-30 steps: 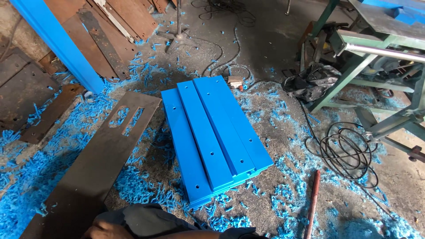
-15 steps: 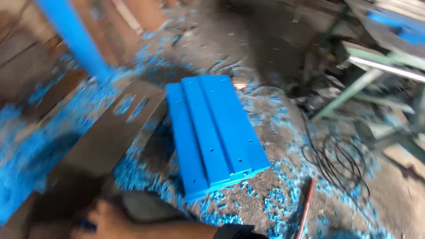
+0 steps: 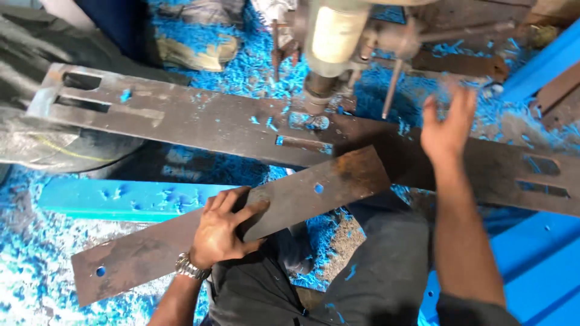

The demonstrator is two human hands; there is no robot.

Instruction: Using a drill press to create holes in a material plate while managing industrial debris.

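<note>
At lower left a rusty flat steel bar (image 3: 181,241) with drilled holes runs diagonally up toward the centre, its far end resting on the long slotted steel plate (image 3: 199,124) that spans the frame. The left hand (image 3: 222,232) lies on the bar near its middle — fingers wrapped over the upper edge, wrist bent down, a watch on it. The step in hand looks like positioning the bar under the drill spindle (image 3: 329,48) at top centre; the next move calls for lining up a spot beneath the bit. At right, the right hand (image 3: 448,124) is raised, fingers spread, holding nothing — reaching toward the machine's levers.
</note>
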